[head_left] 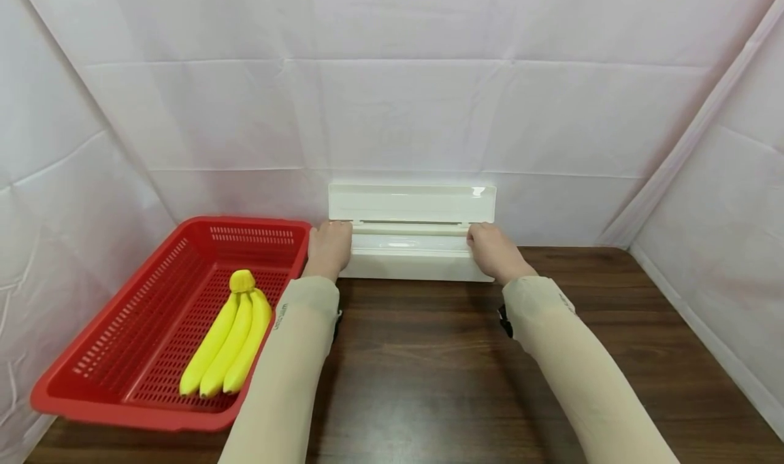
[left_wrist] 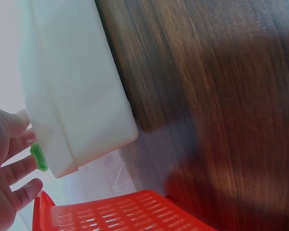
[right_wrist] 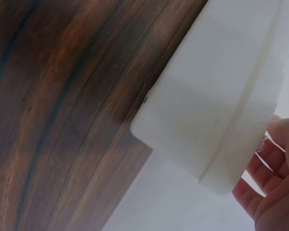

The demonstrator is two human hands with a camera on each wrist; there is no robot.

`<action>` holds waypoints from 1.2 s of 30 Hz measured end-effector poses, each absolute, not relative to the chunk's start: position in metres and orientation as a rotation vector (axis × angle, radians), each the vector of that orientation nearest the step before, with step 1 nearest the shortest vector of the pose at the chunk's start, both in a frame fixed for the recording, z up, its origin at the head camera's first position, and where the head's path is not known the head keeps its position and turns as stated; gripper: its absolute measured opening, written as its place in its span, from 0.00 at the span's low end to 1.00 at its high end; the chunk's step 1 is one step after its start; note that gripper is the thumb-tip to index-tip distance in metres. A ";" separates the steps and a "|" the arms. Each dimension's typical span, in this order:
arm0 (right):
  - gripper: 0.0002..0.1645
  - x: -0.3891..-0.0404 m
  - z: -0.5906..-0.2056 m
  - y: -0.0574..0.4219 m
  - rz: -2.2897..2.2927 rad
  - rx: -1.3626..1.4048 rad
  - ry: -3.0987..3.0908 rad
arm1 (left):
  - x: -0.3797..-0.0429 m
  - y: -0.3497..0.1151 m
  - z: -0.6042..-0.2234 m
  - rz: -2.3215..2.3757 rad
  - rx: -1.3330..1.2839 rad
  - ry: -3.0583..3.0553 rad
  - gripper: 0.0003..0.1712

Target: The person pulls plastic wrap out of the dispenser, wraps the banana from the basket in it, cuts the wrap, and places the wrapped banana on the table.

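A long white box (head_left: 416, 267), like a cling film dispenser, lies against the back cloth with its lid (head_left: 410, 202) raised. A shiny pale roll (head_left: 404, 241) shows inside it. My left hand (head_left: 329, 246) grips the box's left end, thumb and forefinger close together at the upper edge. At the right end, my right hand (head_left: 493, 250) holds the edge in much the same way. The left wrist view shows a small green piece (left_wrist: 37, 156) on the box end beside the left fingers. Part of each grip is hidden behind the box.
A red perforated basket (head_left: 128, 409) stands at the left, its far right corner close to my left hand. Yellow bananas (head_left: 235, 345) lie in it. Dark wooden tabletop (head_left: 422, 375) extends in front of the box, and white cloth (head_left: 398, 110) encloses the back and sides.
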State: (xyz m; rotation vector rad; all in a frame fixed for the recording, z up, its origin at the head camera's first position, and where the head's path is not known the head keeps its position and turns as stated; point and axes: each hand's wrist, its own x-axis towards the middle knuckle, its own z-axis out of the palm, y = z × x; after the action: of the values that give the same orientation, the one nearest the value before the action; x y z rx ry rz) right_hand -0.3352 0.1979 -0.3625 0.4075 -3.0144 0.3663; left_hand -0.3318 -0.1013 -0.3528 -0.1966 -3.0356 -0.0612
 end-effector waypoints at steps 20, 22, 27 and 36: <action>0.13 -0.339 -0.360 0.203 0.464 0.407 -3.037 | -0.333 -0.109 -0.353 -0.182 -0.253 -3.012 0.09; 0.13 -0.338 -0.357 0.204 0.487 0.408 -3.044 | -0.330 -0.109 -0.351 -0.228 -0.249 -3.025 0.09; 0.13 -0.336 -0.354 0.204 0.524 0.424 -3.033 | -0.326 -0.110 -0.345 -0.321 -0.237 -3.056 0.11; 0.14 -0.336 -0.350 0.207 0.565 0.440 -3.030 | -0.329 -0.111 -0.343 -0.411 -0.250 -3.045 0.11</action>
State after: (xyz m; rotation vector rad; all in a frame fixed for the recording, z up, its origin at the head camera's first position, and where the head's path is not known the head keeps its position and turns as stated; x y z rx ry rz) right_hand -0.3357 0.2071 -0.3502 0.4399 -3.0301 0.5652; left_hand -0.3288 -0.1113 -0.3430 -0.2498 -3.0448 -0.4115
